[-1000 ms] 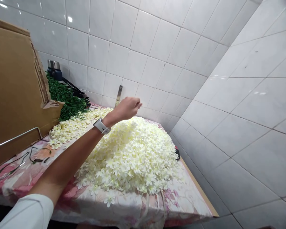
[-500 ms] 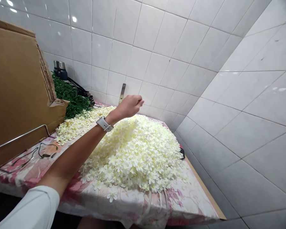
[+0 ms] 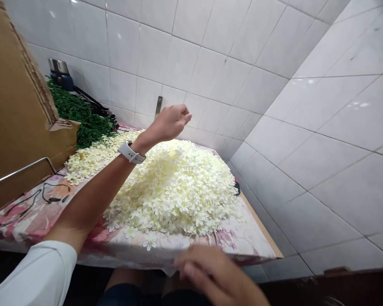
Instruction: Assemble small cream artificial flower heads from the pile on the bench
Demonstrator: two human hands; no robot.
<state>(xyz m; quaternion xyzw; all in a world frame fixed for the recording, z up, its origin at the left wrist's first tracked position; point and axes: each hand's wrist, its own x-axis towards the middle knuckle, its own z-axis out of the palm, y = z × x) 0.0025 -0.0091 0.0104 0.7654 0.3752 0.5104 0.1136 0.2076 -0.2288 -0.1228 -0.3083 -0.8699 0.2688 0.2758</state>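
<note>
My left hand, with a white watch on its wrist, is raised above the back of a big pile of white flowers. Its fingers are curled together, and anything between them is too small to make out. Low in the view, my right hand is in front of the table's near edge, blurred by motion; I cannot tell what its fingers do or hold. One loose flower lies near the front edge of the flowered tablecloth.
A cardboard box stands at the left, with a metal rod before it. Behind it are tangled green stems and a dark flask. Dark cords lie at the left front. Tiled walls rise behind and right.
My right hand has come into view at the bottom. My left hand stays raised over the pile, fingers still curled. The whole view has shifted, so the table sits slightly higher and further left.
</note>
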